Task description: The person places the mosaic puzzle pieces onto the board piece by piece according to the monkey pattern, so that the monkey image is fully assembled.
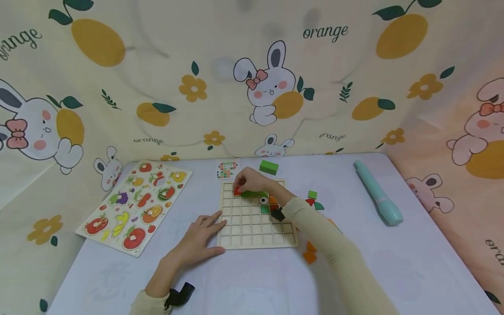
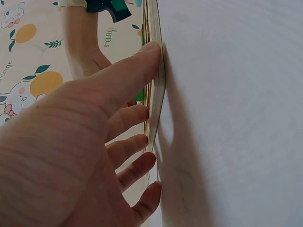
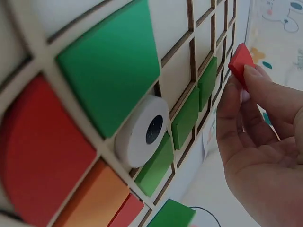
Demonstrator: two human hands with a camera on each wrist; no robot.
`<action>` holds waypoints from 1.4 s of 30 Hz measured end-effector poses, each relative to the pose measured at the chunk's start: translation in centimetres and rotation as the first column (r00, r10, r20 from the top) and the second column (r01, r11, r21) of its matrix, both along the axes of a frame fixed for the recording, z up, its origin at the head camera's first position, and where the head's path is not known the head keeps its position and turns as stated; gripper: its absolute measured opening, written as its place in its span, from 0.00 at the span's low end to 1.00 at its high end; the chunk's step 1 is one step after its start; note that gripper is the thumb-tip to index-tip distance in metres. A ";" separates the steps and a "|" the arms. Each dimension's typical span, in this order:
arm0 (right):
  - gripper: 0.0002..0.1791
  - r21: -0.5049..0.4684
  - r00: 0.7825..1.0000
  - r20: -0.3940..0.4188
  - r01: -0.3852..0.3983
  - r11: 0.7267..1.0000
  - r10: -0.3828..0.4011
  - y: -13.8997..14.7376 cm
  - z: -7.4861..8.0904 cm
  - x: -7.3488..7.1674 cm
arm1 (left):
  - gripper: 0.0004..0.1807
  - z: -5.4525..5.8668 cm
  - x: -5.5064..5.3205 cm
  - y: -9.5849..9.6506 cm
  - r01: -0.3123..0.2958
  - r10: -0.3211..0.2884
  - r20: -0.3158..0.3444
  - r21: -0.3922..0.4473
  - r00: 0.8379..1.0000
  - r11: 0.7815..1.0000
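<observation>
My left hand [image 1: 198,239] lies at the left edge of a wooden grid board [image 1: 241,228], its fingers stretched out and touching the rim. In the left wrist view the thumb [image 2: 137,61] lies along the board's side. Over the board's far left part, my right hand [image 1: 252,180] pinches a small red block [image 3: 240,64] between thumb and fingers. On the grid sit several green tiles [image 3: 111,68], a round white eye piece [image 3: 142,132] with a black centre, a red rounded tile [image 3: 45,151] and an orange tile [image 3: 92,194]. My right forearm hides part of the board.
Beyond the board lie a pattern card [image 1: 227,169] and a green block [image 1: 269,167]. Loose green, red and orange pieces [image 1: 309,256] lie to its right. A fruit puzzle board [image 1: 135,208] is at the left, a teal stick-like object [image 1: 378,192] at the right.
</observation>
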State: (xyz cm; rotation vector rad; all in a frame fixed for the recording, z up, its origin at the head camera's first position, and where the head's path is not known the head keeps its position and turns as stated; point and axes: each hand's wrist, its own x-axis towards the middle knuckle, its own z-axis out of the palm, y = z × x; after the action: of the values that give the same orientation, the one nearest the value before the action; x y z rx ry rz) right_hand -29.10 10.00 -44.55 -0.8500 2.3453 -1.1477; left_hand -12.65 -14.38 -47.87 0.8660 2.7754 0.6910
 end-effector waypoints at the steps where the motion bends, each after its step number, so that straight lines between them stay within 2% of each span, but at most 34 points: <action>1: 0.07 -0.006 1.000 0.002 0.005 1.000 -0.005 -0.1 -0.1 0.0 | 0.42 0.0 0.0 0.0 0.000 0.000 0.000 0.001 1.000 1.000; 9: 0.07 0.037 1.000 -0.011 0.008 0.999 -0.007 -0.5 -0.6 -0.1 | 0.42 0.1 0.2 0.0 0.001 -0.001 -0.005 0.000 1.000 1.000; 16: 0.06 0.096 0.998 -0.060 -0.004 0.995 0.010 -0.8 -0.4 0.1 | 0.42 0.2 0.1 0.0 0.000 0.000 -0.010 0.003 1.000 1.000; 25: 0.04 0.204 0.991 -0.130 0.044 0.978 -0.018 -0.9 -0.8 0.2 | 0.42 0.1 0.0 0.1 0.008 -0.008 -0.018 -0.001 1.000 1.000; 31: 0.03 0.246 0.987 -0.161 0.047 0.968 -0.007 -0.9 -1.0 0.3 | 0.42 0.2 0.1 0.2 0.008 -0.008 -0.014 0.004 1.000 1.000; 37: 0.02 0.205 0.980 -0.199 0.052 0.977 -0.011 -0.6 -1.1 0.5 | 0.42 0.1 0.1 0.2 0.000 0.000 -0.009 -0.005 1.000 1.000; 42: 0.04 0.053 0.982 -0.176 0.082 0.995 -0.071 0.9 -0.6 1.6 | 0.42 0.1 0.0 0.1 0.004 -0.005 -0.015 -0.003 1.000 1.000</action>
State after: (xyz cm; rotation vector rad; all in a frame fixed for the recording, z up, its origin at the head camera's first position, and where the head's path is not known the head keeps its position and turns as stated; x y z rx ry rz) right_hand -27.46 10.87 -45.12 -0.8770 2.5612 -1.0649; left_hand -12.63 -14.28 -47.72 0.8804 2.7863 0.6819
